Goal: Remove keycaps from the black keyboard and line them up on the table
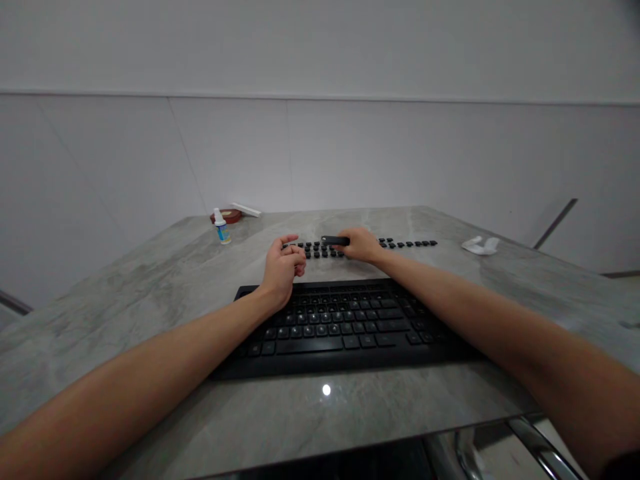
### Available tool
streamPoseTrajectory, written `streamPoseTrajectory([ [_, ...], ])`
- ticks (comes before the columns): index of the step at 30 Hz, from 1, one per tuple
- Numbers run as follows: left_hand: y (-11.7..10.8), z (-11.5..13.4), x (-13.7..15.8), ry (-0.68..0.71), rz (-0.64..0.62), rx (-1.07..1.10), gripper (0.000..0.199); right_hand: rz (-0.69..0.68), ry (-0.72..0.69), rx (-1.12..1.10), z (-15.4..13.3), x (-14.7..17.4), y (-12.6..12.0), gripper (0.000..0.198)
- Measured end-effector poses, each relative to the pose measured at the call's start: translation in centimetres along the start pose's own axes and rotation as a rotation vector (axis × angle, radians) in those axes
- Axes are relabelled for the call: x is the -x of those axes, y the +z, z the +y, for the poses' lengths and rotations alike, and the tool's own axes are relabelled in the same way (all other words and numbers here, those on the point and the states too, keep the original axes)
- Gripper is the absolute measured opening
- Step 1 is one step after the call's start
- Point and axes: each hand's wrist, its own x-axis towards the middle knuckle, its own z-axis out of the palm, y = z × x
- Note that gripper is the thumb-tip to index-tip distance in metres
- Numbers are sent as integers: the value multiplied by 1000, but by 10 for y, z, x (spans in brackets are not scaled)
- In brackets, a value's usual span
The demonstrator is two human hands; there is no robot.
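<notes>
My left hand (285, 267) hovers over the far left part of a black keyboard (320, 343). Its fingers are loosely curled and apart, and I see nothing between them. In my right hand (361, 245) is a short, black, bar-shaped tool (335, 240), its free end pointing left. The tool is above rows of loose black keycaps (316, 251) laid out on the table behind the keyboard. My right forearm hides the keyboard's right end, and my right hand covers some of the keycaps.
A grey marbled table (150, 293) carries everything. At its back left stand a small spray bottle (221, 227), a reddish-brown object (231, 216) and a white strip (247, 209). A crumpled white tissue (481, 245) lies to the right. Behind is a pale wall (350, 153).
</notes>
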Motion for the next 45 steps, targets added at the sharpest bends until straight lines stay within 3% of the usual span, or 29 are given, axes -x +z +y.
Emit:
streamPoseTrajectory([
  [16, -1, 0, -1, 18, 10, 1, 54, -129, -66, -5, -4, 6, 5, 16],
  [29, -2, -2, -1, 22, 17, 8, 56, -147, -9, -19, 10, 14, -15, 14],
  [45, -2, 1, 1, -3, -7, 30, 57, -145, -16, 16, 10, 13, -11, 16],
])
